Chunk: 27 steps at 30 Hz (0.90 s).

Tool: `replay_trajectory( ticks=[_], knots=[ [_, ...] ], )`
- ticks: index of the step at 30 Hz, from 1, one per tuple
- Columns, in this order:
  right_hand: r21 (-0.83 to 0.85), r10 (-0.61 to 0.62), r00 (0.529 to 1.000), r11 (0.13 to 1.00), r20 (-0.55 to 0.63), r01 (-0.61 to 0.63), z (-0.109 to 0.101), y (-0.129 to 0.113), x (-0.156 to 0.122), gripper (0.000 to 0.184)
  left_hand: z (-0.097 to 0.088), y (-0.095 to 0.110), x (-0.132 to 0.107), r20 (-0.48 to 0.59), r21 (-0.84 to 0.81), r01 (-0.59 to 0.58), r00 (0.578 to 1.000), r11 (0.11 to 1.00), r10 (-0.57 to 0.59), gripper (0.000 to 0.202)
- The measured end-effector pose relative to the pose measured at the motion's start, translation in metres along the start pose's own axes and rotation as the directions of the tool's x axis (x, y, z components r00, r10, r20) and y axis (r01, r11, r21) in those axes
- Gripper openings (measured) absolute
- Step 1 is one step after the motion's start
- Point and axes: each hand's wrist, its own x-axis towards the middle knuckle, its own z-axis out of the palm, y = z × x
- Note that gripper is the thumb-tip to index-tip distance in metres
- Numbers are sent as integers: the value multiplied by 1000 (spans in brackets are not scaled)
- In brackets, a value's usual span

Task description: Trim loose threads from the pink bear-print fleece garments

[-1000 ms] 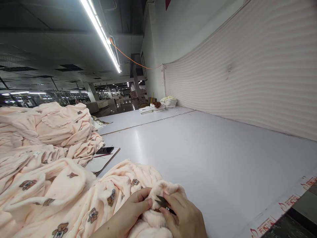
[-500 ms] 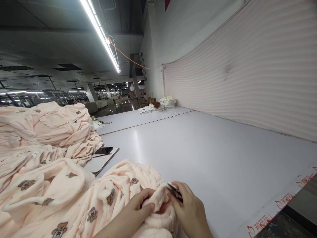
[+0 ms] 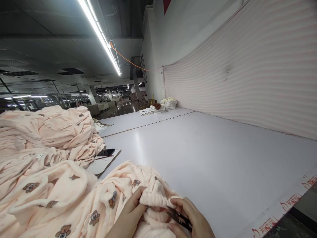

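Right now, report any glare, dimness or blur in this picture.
Head view, top: lamp overexposed, ceiling dim; head view, middle: glare streak on the table; head view, bottom: bear prints on the cloth legible, no strong blur on the right hand.

Upper left, dark ceiling [image 3: 37, 59] and strip light [image 3: 99, 37]; right, pale wall [image 3: 195, 28] with striped sheeting [image 3: 247, 86]; lower right, pale desk [image 3: 210, 158]; left of centre, glossy dark floor [image 3: 125, 107].

The right hand [image 3: 198, 216] has moved the black snips [image 3: 182, 220] lower, beside the opening under the gathered cloth edge [image 3: 155, 199]
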Motion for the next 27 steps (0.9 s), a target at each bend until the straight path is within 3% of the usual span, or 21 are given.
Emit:
replay_trajectory(
  ticks=[3, 6, 8, 10, 15, 20, 24, 27],
  knots=[
    [-6, -103, 995, 995, -15, 103, -2, -18, 10, 25, 2, -3, 1, 21, -185, 40, 999, 982, -37, 26],
    [-207, -165, 986, 965, -11, 159, 3, -29, 19, 27, 4, -3, 0, 51, -273, 87, 996, 958, -76, 27],
    [-296, -169, 985, 940, 22, 168, 6, -32, 24, 27, 4, -2, -1, 74, -301, 105, 993, 948, -86, 26],
    [-277, -133, 989, 950, 61, 145, 8, -35, 28, 22, 4, -2, -2, 91, -305, 97, 993, 947, -73, 25],
    [-165, -27, 993, 985, 113, 46, 1, -44, 35, 20, 2, -4, -1, 118, -246, 46, 993, 968, -17, 23],
    [-90, 29, 983, 996, 182, -13, -10, -45, 38, 19, -3, -5, 2, 141, -58, -38, 989, 998, 46, 22],
    [-125, -26, 986, 991, 166, 48, -11, -43, 36, 31, -2, -6, 3, 162, 13, -49, 986, 999, 46, 23],
    [-184, -88, 984, 976, 158, 117, -9, -45, 35, 27, 0, -7, 2, 147, 39, -52, 988, 998, 46, 25]
  ],
)
